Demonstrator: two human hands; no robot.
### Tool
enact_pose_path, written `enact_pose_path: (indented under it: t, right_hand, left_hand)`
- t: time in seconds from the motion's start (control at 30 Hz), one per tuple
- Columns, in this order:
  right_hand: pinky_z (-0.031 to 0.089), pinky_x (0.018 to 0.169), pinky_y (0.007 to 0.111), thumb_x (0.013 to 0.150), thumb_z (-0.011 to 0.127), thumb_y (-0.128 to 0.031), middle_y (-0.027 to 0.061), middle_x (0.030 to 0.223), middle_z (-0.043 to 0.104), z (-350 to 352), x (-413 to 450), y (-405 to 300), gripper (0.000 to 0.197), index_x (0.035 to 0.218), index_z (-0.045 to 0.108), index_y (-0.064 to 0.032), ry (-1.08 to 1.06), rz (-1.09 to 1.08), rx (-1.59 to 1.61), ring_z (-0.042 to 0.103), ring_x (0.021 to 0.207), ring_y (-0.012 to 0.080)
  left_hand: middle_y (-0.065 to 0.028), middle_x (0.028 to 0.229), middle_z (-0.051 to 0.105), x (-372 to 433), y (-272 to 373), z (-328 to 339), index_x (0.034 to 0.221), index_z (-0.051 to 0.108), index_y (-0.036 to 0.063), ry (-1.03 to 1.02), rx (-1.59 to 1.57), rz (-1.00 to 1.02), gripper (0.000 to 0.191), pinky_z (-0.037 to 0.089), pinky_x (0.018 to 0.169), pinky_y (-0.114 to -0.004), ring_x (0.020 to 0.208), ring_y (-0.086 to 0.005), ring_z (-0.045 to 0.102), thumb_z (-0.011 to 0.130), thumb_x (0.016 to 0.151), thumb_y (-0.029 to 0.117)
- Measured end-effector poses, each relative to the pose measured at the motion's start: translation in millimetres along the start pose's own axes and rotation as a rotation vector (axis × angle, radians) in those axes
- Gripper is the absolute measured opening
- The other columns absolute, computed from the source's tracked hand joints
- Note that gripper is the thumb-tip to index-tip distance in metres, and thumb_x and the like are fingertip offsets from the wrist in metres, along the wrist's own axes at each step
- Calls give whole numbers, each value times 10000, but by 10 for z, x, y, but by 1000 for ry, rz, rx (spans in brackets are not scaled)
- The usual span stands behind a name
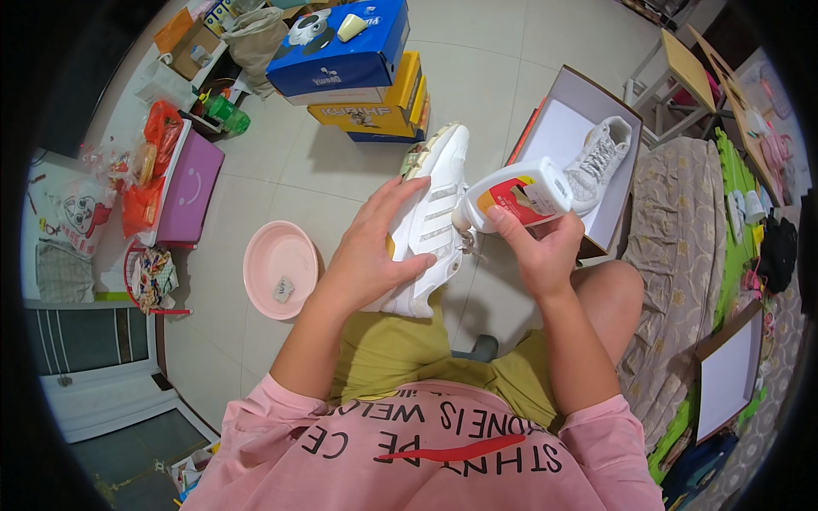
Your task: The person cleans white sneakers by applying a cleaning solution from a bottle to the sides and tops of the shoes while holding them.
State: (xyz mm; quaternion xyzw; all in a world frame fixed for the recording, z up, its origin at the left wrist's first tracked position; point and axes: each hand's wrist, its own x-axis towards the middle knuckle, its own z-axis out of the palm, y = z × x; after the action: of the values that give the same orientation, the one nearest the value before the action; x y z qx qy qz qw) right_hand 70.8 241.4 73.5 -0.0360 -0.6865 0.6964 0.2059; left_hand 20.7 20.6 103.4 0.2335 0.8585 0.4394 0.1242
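My left hand (382, 239) grips a white sneaker (441, 204) by its sole side, the shoe lying tilted with its striped side up and its toe away from me. In my right hand (543, 246) is a white plastic bottle (519, 195) with a red and yellow label, tipped so that its neck touches or nearly touches the shoe near the laces. Whether liquid comes out cannot be told. Behind the bottle, a second white sneaker (599, 163) lies in an open shoebox (549, 121).
A pink basin (281, 239) holding a small marked block (283, 289) stands on the tiled floor at left. Stacked boxes (339, 70) with a small cup (351, 28) on top stand ahead. A purple bin (192, 185) is further left; a fabric-covered seat (674, 255) is at right.
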Motion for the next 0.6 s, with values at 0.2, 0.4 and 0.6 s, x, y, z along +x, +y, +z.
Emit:
enact_pose_path:
  t: [0.2,0.4,0.6]
  right_hand:
    - [569,822,324,806,833,-98,147,1042,717,28,-67,-99,424,1139,639,78,-51,14,99,700,923,194]
    - [562,748,292,751,867,-131,105,960,748,211,-169,-101,398,1076,698,24,-188,-145,74,726,832,161]
    - [560,715,305,751,867,-140,115,937,737,188,-125,-145,385,1051,686,19,-230,-315,-150,732,817,199]
  left_hand:
    - [-139,1473,454,-3,0,-18,1443,482,114,-1,-7,5,863,341,1141,-377,1376,-300,437,847,663,159]
    - [-213,1514,417,5,10,-10,1471,447,196,-27,-4,9,1010,349,1149,-450,1453,-372,339,908,573,224]
    - [-131,1492,440,11,46,0,1461,452,120,-30,10,-6,1008,340,1150,-384,1391,-303,421,918,569,164]
